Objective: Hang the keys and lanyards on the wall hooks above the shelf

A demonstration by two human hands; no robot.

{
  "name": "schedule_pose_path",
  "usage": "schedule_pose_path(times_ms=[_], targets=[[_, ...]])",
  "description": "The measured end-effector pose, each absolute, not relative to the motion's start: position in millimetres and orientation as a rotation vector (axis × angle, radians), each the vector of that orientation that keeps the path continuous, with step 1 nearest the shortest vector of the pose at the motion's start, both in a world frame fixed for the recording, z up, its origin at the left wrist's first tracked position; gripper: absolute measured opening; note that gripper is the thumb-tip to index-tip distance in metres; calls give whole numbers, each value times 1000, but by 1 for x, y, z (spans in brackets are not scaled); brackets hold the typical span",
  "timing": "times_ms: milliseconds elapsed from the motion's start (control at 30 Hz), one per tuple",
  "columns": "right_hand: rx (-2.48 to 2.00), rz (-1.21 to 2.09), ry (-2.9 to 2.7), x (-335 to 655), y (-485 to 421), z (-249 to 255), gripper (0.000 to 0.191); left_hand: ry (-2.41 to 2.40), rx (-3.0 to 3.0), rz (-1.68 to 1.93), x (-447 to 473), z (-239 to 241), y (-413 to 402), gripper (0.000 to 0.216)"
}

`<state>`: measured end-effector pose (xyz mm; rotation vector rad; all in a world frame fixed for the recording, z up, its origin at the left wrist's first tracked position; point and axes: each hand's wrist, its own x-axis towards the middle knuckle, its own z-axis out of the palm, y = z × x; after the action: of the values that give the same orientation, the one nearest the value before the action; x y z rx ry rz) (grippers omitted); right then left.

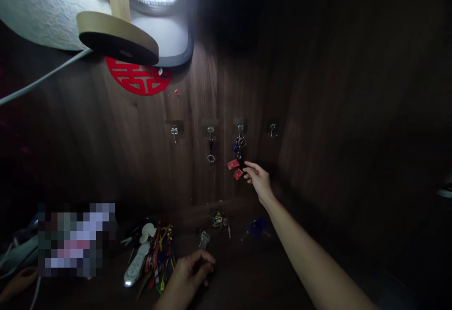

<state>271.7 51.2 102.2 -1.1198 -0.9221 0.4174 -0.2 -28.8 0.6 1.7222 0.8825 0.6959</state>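
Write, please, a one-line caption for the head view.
Right hand reaches toward red tags below hooks; left hand curls near a silver key fob.

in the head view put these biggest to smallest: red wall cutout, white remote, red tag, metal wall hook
1. Red cutout, clearly largest.
2. White remote, though it looks nearer the camera.
3. Red tag and metal hook look about alike, so unranked.
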Motion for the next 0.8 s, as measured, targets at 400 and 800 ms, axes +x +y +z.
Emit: schedule_pose_path(times_ms=[400,800], targets=[[-1186,590,-992,236,9,22,24,881,1777,627,-3,8,-32,24],[-1279,327,-1197,236,1,-3,21,969,1940,722,-13,6,-27,28]])
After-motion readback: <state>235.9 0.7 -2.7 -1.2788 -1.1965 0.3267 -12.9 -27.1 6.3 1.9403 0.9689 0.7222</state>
